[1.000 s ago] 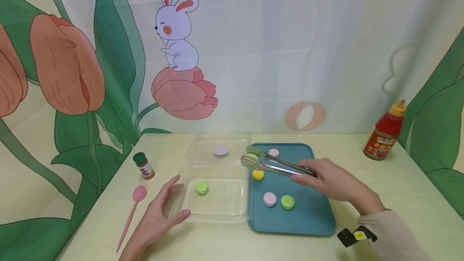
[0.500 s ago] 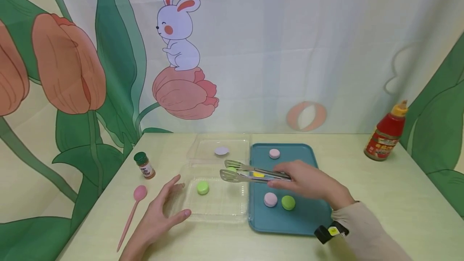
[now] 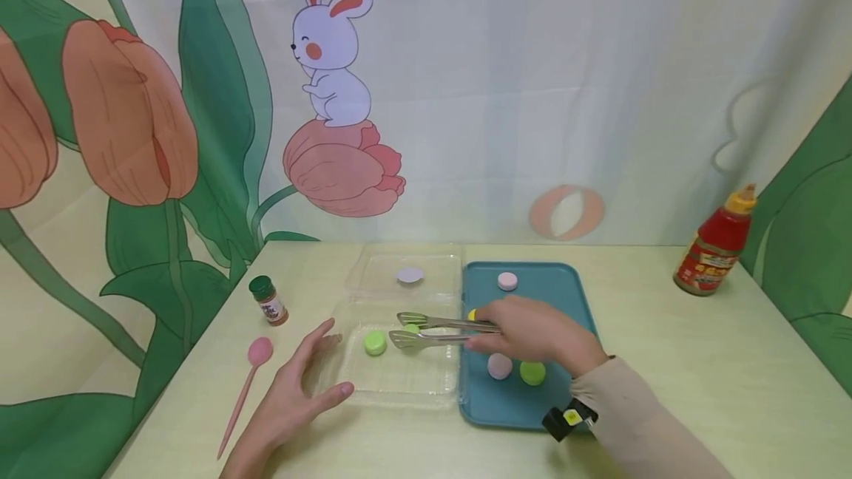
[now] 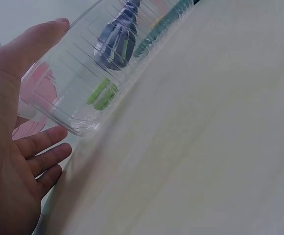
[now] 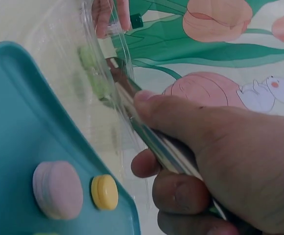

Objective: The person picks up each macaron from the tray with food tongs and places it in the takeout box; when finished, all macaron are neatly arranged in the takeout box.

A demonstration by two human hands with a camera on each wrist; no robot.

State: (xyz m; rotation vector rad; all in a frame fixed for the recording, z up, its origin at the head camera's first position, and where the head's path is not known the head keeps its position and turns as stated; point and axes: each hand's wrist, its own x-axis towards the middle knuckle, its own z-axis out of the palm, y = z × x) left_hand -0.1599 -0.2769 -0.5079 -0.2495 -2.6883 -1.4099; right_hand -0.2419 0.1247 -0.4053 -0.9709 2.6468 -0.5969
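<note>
In the head view, my right hand (image 3: 535, 335) grips metal tongs (image 3: 459, 324). Between their slotted tips sits a green macaron (image 3: 413, 329), over the clear plastic box (image 3: 399, 398). Another green macaron (image 3: 376, 343) lies inside the box, just left of the tips. My left hand (image 3: 293, 398) is beside the box's left side, thumb and fingers spread. The left wrist view has the thumb (image 4: 39, 41) along the box wall; whether it touches is hard to tell. A blue tray (image 3: 479, 409) bears two pink macarons (image 3: 500, 366), a green one (image 3: 532, 373) and a partly hidden yellow one (image 3: 472, 315).
The box's open lid (image 3: 373, 272) lies behind it, with a pale oval spot. At left are a green-capped spice jar (image 3: 269, 301) and a pink spoon (image 3: 248, 390). A red sauce bottle (image 3: 715, 246) stands at the back right. A printed curtain (image 3: 466, 94) hangs behind the table.
My right hand has carried the tongs and the green macaron leftward and down, from the back left of the tray to over the box. The left hand stays in place.
</note>
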